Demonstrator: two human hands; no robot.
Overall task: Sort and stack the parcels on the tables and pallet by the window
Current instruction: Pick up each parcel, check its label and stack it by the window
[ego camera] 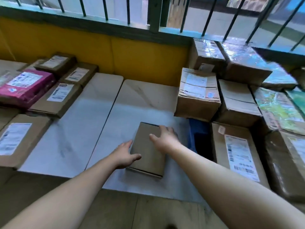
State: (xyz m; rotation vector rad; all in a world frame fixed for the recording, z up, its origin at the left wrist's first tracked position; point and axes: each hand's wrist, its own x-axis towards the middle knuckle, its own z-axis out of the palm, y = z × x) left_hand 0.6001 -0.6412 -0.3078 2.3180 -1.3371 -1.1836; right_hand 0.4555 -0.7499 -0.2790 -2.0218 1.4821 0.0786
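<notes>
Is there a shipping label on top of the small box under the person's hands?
No, the small box shows only bare brown cardboard on top.

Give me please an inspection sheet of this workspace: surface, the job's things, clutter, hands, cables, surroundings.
Surface: two white tables side by side.
Job's things: small flat cardboard box lying on the right table; labelled cartons and a pink parcel at left; stacked cartons at right, over a blue pallet.
Clutter: nothing seen.
Hands: left hand touches the small box's left edge; right hand rests on its top right; grip unclear.
Cables: nothing seen.
Surroundings: yellow wall, barred window.
</notes>
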